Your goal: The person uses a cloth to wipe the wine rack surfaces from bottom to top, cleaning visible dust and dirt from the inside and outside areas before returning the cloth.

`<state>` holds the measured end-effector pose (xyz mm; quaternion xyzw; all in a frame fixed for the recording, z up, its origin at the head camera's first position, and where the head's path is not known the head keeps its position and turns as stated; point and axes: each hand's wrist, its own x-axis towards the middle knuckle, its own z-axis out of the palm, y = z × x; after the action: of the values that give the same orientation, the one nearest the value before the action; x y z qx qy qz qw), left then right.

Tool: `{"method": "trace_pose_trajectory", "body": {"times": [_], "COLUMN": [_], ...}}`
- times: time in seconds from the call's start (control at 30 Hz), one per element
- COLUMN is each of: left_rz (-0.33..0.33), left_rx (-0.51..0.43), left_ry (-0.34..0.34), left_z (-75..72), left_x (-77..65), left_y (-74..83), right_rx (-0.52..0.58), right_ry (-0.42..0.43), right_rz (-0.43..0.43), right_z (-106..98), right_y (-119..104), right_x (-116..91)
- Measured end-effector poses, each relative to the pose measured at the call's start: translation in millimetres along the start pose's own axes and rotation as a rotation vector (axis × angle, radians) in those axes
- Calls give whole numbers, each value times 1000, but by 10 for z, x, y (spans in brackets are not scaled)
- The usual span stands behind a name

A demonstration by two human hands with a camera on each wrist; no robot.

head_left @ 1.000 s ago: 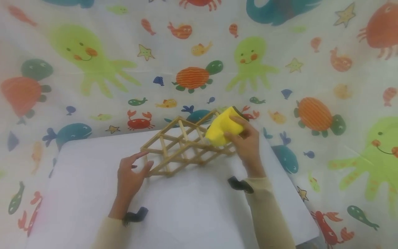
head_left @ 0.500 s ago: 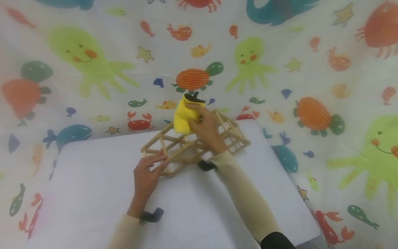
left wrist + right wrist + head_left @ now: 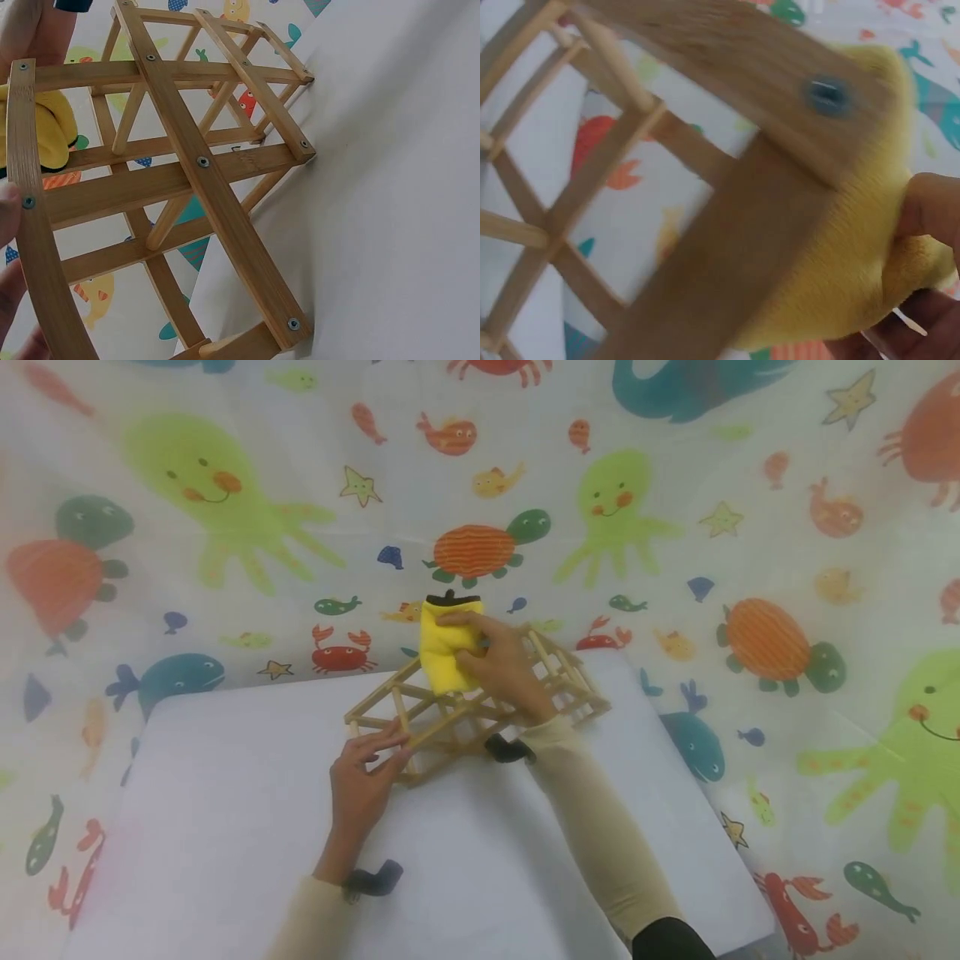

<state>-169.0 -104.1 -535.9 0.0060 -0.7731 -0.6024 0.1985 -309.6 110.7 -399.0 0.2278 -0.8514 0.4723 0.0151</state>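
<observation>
A wooden lattice rack (image 3: 438, 727) made of bolted slats and round rods stands at the back of the white table, running across the middle of the head view. My left hand (image 3: 363, 777) grips it near its left end, thumb and fingers at a slat; in the left wrist view, fingertips (image 3: 9, 214) show beside that slat. My right hand (image 3: 506, 664) pinches a yellow plush cloth (image 3: 446, 647) with a dark edge, upright at the rack's upper middle. In the right wrist view the cloth (image 3: 840, 277) sits behind a slat end, partly covered by it.
The white tabletop (image 3: 247, 810) extends in front of the rack. Behind it hangs a curtain (image 3: 285, 460) printed with sea animals, close to the table's back edge. Each wrist wears a dark strap mount (image 3: 372, 878).
Over the last second my right hand has carried the yellow cloth leftward from the rack's right part to its middle. My left hand has shifted right along the rack's left end.
</observation>
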Motion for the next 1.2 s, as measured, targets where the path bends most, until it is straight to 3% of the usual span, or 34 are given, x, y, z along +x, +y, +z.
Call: {"method": "trace_pose_trajectory", "body": {"times": [0.23, 0.37, 0.47, 0.57, 0.7, 0.77, 0.87, 0.97, 1.07, 1.2], "left_rz": [-19, -21, -34, -58, -39, -13, -4, -55, -144, -242], "left_rx": [16, 6, -15, -18, 37, 78, 131, 193, 229, 219], "left_ry": [-18, 2, 7, -1, 31, 61, 124, 191, 246, 265], "left_z": [12, 0, 5, 16, 22, 14, -16, -80, -159, -239], "left_x": [-35, -47, -58, -74, -99, -123, -200, -317, -426, -513], "left_y": [25, 60, 75, 85, 97, 84, 15, -91, -192, -296], "right_rx": [-40, 8, -24, -64, -42, -25, -24, 23, 77, -3], "right_ry": [-174, -125, -82, -164, -254, -213, -78, 24, 30, -38], "right_rz": [108, 54, 60, 112, 81, 44, 2, -16, 3, 47], "right_z": [-106, -114, -68, -92, -148, -128, -58, 0, 74, 277], "right_y": [-27, -43, -38, -81, -244, -337, -435, -498, -559, -626], "right_x": [-69, -66, -72, -112, -158, -166, -156, -146, -137, -97]}}
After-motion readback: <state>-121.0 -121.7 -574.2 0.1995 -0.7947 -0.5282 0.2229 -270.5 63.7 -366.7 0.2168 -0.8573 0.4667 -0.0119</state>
